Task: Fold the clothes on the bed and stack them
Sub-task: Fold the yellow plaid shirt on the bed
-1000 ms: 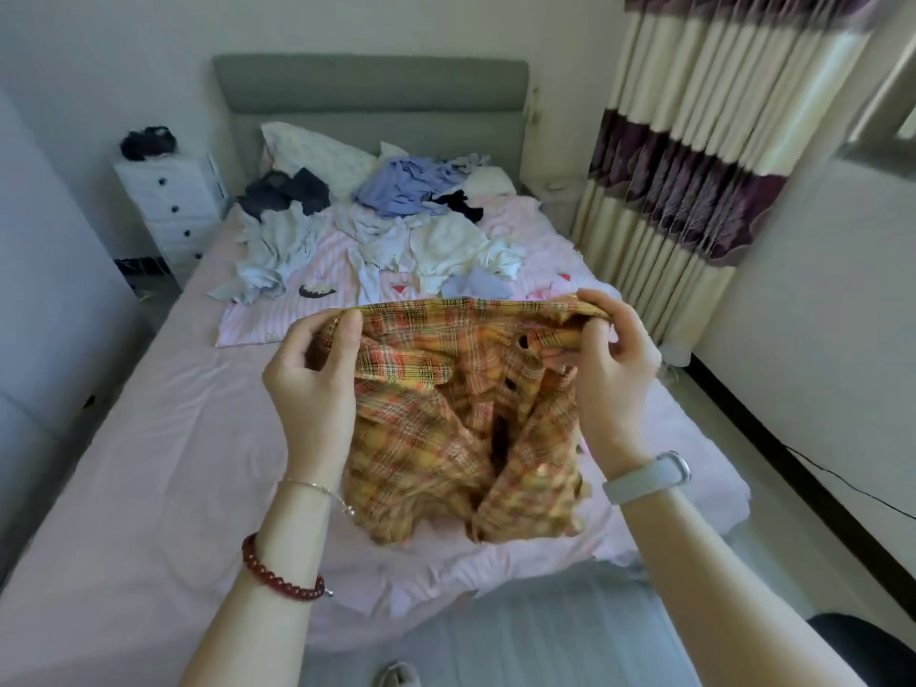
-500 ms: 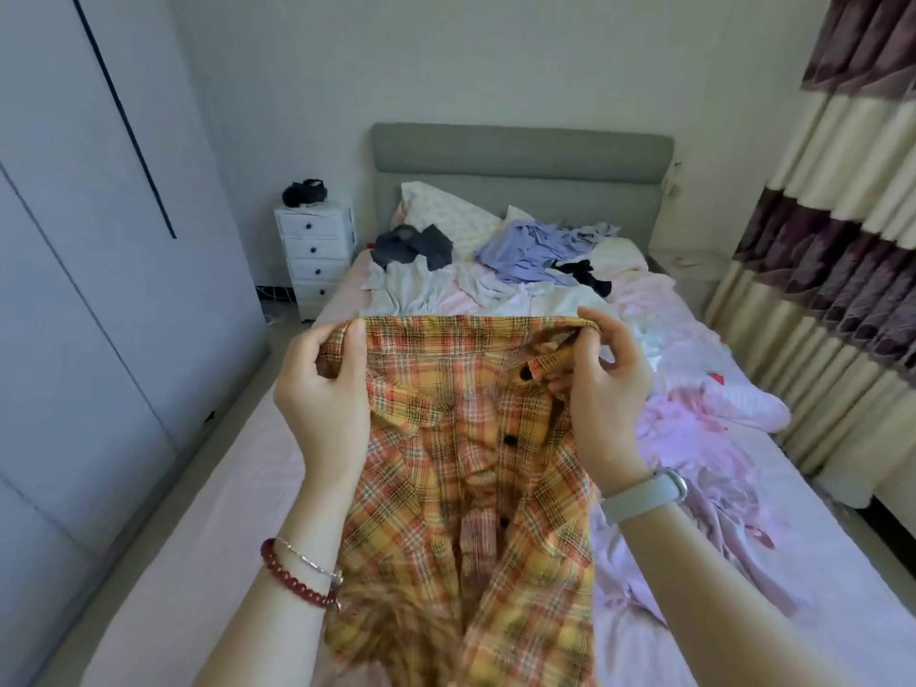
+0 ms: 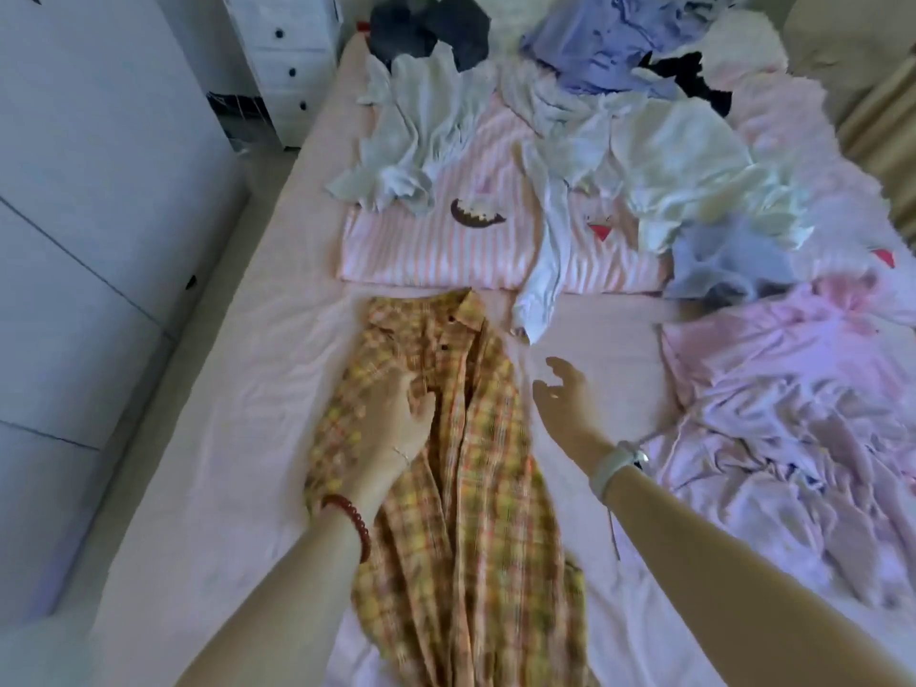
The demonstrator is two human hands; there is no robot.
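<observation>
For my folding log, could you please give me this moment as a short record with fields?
garment in work: yellow and orange plaid button shirt, lying lengthwise on the pale pink bed sheet, collar away from the person, not yet folded
left hand: resting flat on the shirt
right hand: holding nothing, just right of the shirt
unfolded pile: pink striped top, white garments, lilac garment
stack: none visible

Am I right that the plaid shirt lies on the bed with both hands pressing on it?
Not quite. The head view shows only the left hand resting on the plaid shirt on the bed; the right hand hovers open beside it, touching nothing.
</observation>
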